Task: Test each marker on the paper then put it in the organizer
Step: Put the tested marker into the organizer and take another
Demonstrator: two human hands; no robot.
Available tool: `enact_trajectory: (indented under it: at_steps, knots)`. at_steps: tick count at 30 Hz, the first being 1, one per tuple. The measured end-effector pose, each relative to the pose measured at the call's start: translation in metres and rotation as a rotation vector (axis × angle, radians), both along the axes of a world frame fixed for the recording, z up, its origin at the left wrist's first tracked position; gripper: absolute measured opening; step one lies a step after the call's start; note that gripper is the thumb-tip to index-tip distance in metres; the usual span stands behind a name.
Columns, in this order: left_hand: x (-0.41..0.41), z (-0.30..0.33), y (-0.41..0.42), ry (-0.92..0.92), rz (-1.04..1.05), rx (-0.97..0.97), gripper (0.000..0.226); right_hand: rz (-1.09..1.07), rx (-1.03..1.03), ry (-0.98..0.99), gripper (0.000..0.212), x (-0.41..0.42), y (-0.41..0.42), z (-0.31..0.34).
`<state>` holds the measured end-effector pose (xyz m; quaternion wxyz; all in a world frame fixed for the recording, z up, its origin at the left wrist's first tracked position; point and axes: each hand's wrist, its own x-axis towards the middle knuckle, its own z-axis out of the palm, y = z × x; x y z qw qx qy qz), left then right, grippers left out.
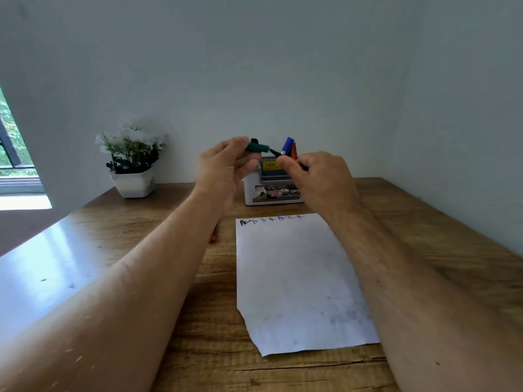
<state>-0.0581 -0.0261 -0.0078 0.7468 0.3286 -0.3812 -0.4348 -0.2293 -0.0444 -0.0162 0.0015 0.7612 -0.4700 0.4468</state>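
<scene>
Both hands are raised above the desk in front of the organizer [271, 190]. My left hand [226, 165] grips a green cap [256, 147]. My right hand [319, 176] pinches a green marker [276, 152] whose dark tip points into the cap's mouth; most of its body is hidden in my fingers. The white organizer holds a blue marker [287, 145] and a red one [294, 151], standing upright. The white paper [297, 278] lies on the desk with a row of small coloured scribbles along its top edge. A red marker [213, 233] lies on the desk, partly hidden under my left forearm.
A white pot of white flowers [133, 162] stands at the back left of the wooden desk [198, 349]. The wall runs close behind the organizer and along the right side. A window is at the far left.
</scene>
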Motion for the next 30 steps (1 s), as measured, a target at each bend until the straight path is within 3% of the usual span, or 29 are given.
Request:
enact_trajectory:
  at_steps: [4,7,13,16,21,25,28,30]
  knots:
    - [0.006,0.001,0.002,0.269,-0.108,-0.064,0.011,0.095,0.005,-0.23,0.046,-0.001,0.003,-0.001]
    - [0.005,0.0,0.003,0.324,-0.174,-0.083,0.025,0.173,0.018,-0.331,0.034,0.003,0.004,-0.001]
    - [-0.004,0.001,0.003,0.141,-0.187,-0.051,0.043,0.337,0.21,-0.579,0.029,0.003,0.001,-0.001]
    - [-0.012,0.0,0.003,0.078,-0.15,0.006,0.037,0.422,0.28,-0.72,0.037,-0.001,0.005,0.003]
    - [-0.028,-0.008,0.005,-0.032,-0.169,0.147,0.026,0.414,0.41,-0.999,0.032,-0.011,0.0,0.006]
    - [-0.043,-0.02,0.005,-0.151,-0.208,0.25,0.025,0.267,0.463,-0.954,0.007,-0.017,-0.008,-0.004]
    - [-0.049,-0.027,0.003,-0.206,-0.195,0.307,0.024,0.099,0.518,-0.778,0.04,-0.022,-0.015,-0.014]
    - [-0.049,-0.03,0.001,-0.231,-0.18,0.335,0.023,0.069,0.55,-0.7,0.031,-0.022,-0.017,-0.02]
